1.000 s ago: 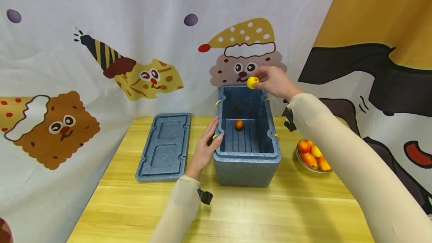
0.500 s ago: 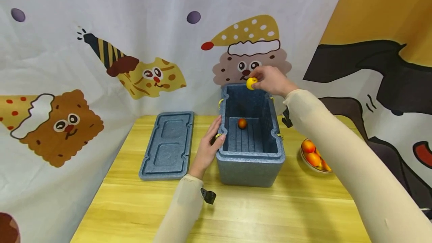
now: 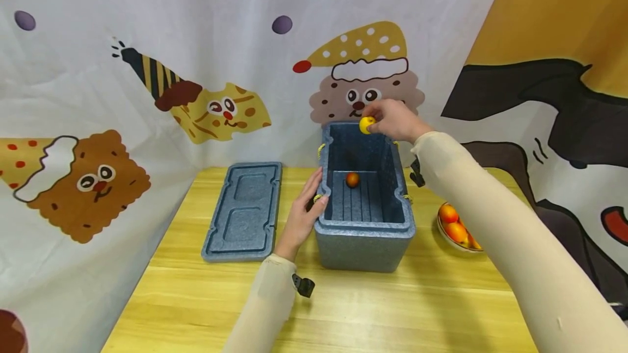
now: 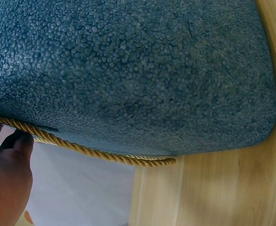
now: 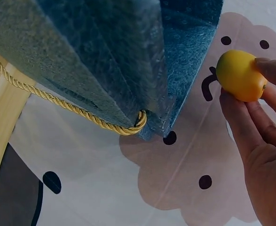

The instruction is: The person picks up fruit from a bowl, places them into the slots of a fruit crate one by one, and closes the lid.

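Note:
My right hand point(image 3: 398, 120) pinches a small yellow fruit point(image 3: 367, 125) between thumb and fingers, above the far end of an open grey-blue foam box point(image 3: 364, 247). Up close in the right wrist view, the fruit point(image 5: 241, 75) is yellow with an orange tint at one end. My left hand point(image 3: 300, 221) rests along the box's left rim, fingers fairly straight, beside a yellow rope handle. In the left wrist view only part of that hand point(image 4: 6, 183) shows, near the rope point(image 4: 90, 151). A reddish-orange fruit point(image 3: 352, 180) lies on the box floor.
To the left, the box's grey lid point(image 3: 242, 211) lies flat on the wooden table point(image 3: 343, 309). A bowl point(image 3: 448, 239) of red, orange and yellow fruit stands right of the box, partly hidden by the right sleeve. A cartoon-printed curtain point(image 3: 235, 4) hangs behind.
The right hand lowers the yellow fruit slightly toward the box opening. The left hand stays on the rim. The whole head view has shifted a little.

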`<state>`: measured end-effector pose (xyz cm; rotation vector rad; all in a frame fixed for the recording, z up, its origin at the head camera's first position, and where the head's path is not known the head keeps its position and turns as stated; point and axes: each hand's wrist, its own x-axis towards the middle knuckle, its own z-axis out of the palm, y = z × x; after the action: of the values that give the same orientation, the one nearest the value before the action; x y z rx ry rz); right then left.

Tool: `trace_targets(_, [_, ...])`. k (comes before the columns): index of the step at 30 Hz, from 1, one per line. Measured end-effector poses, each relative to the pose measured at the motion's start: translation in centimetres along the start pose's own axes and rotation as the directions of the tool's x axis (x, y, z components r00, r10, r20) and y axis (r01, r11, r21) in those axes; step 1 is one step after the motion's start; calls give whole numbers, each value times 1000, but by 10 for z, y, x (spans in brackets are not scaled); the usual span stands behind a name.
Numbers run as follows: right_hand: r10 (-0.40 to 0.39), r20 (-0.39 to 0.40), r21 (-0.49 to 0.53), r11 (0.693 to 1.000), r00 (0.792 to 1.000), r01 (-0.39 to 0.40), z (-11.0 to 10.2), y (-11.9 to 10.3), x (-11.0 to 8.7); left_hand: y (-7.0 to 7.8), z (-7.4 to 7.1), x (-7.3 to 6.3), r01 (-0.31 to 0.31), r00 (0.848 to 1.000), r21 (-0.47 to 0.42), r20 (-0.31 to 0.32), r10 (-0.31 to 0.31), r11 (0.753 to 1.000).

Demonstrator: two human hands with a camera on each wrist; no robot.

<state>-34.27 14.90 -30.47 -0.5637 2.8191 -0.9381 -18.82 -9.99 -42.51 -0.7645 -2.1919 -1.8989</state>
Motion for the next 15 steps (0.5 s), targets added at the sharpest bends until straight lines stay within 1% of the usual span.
trace_targets(4, [4,-13,6,1000,1000,-4,0,1,1,-1,0,-1,2,1000,-11,-5,-2,1000])
trace_targets(10, [-12,31,7,1000,999,12,1,1,3,-2,-1,-1,-14,1000,-9,-9,13,1000])
trace_targets(15, [-30,26,-20,999,999,31,2,2,2,-3,-2,-1,-27,1000,-7,-6,27,1000])
